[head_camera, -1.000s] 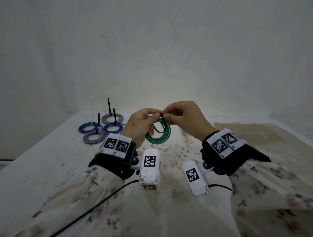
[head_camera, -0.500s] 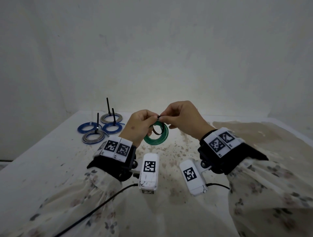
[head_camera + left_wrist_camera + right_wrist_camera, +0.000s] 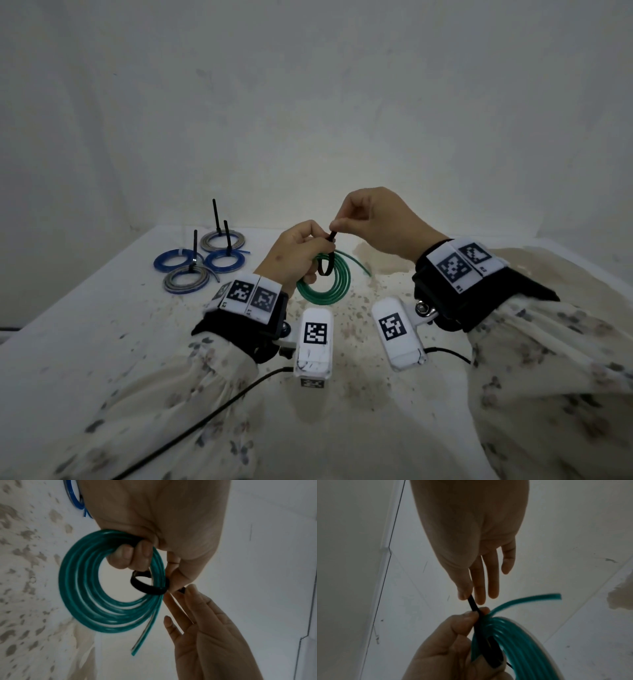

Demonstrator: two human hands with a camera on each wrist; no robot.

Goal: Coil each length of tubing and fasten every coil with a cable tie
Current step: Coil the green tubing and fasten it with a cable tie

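A green tubing coil (image 3: 326, 283) (image 3: 96, 601) (image 3: 518, 639) hangs above the table, gripped at its upper edge by my left hand (image 3: 295, 255) (image 3: 137, 555). A black cable tie (image 3: 327, 261) (image 3: 145, 586) (image 3: 485, 638) forms a loose loop around the coil's strands. My right hand (image 3: 370, 222) (image 3: 471, 586) pinches the tie's free tail between thumb and forefinger just above the left thumb, with the other fingers extended. One loose green tube end (image 3: 359, 267) sticks out to the right.
Four tied coils sit at the table's back left: two grey (image 3: 222, 240) (image 3: 186, 279) and two blue (image 3: 171, 263) (image 3: 225, 261), with black tie tails standing upright. The white table (image 3: 85, 325) is stained brown at the centre and right. A black cable (image 3: 205, 414) trails from my left wrist.
My right hand has risen, drawing the tie's tail up through its head, so the loop around the green coil has shrunk. The coil has dropped slightly with the left hand.
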